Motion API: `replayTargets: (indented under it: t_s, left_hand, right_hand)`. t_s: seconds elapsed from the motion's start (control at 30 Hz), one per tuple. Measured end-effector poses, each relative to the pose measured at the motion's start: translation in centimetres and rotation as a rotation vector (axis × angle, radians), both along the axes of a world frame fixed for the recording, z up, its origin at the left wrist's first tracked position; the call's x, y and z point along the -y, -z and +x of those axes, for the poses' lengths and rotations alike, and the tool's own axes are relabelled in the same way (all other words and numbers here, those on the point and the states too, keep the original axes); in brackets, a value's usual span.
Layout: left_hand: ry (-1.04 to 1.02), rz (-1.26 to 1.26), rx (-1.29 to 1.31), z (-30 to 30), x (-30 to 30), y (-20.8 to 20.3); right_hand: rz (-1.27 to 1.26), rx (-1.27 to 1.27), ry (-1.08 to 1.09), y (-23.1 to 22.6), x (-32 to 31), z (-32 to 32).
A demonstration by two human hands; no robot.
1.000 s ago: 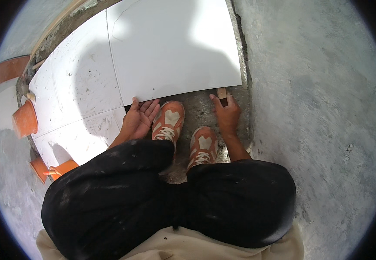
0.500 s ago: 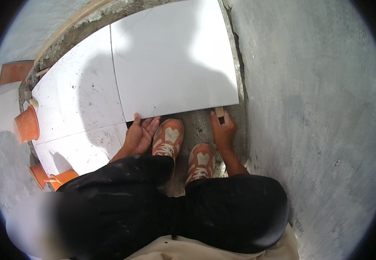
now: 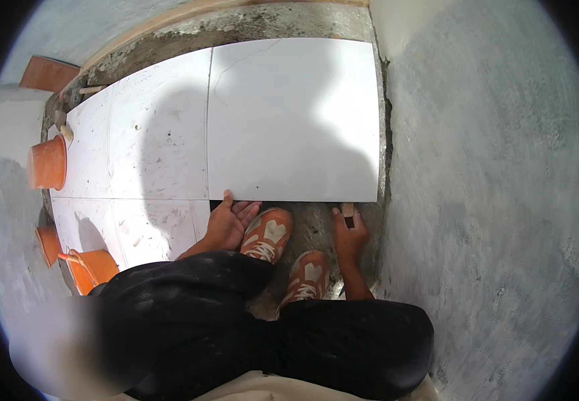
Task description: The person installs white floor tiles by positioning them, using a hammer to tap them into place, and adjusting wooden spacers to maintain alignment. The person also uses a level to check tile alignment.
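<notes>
A large white tile lies in front of me, with my shadow across it. My left hand is palm up at its near left corner. The thumb touches the edge, and the other fingers stretch out along it, apart from the thumb. At the near right edge, my right hand closes round a short light-brown wooden piece, whose end meets the tile edge. How far that piece runs under the tile is hidden. Between my hands, the near edge shows a dark gap over the grey floor.
Dirt-specked white tiles lie to the left. Orange buckets stand along the left side, one nearer with a handle. A rough grey wall rises close on the right. My orange-and-white shoes are between my hands.
The view has shifted, so the tile sits lower and its far edge now shows with the rough strip beyond. Both hands keep their places at the near edge.
</notes>
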State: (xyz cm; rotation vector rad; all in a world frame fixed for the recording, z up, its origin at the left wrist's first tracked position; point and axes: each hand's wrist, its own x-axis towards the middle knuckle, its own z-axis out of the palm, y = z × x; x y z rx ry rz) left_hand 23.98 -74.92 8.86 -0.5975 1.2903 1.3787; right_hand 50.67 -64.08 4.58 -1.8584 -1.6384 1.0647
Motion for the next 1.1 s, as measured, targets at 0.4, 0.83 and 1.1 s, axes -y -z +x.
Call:
replayTargets:
  t_s: [0.4,0.83,1.1]
  left_hand:
    - [-0.012,0.026,-0.006,-0.3,0.8,0.4]
    - [0.066,0.036,0.099,-0.9,-0.2,-0.1]
    - [0.061,0.012,0.123,-1.5,0.5,-1.0]
  right_hand:
    - [-0.084,0.069,-0.043,0.2,0.5,0.2]
    - [-0.114,-0.189,0.058,2.8,0.3,2.0]
    - [-0.475,-0.649,0.333,-1.9,-0.6,1.1]
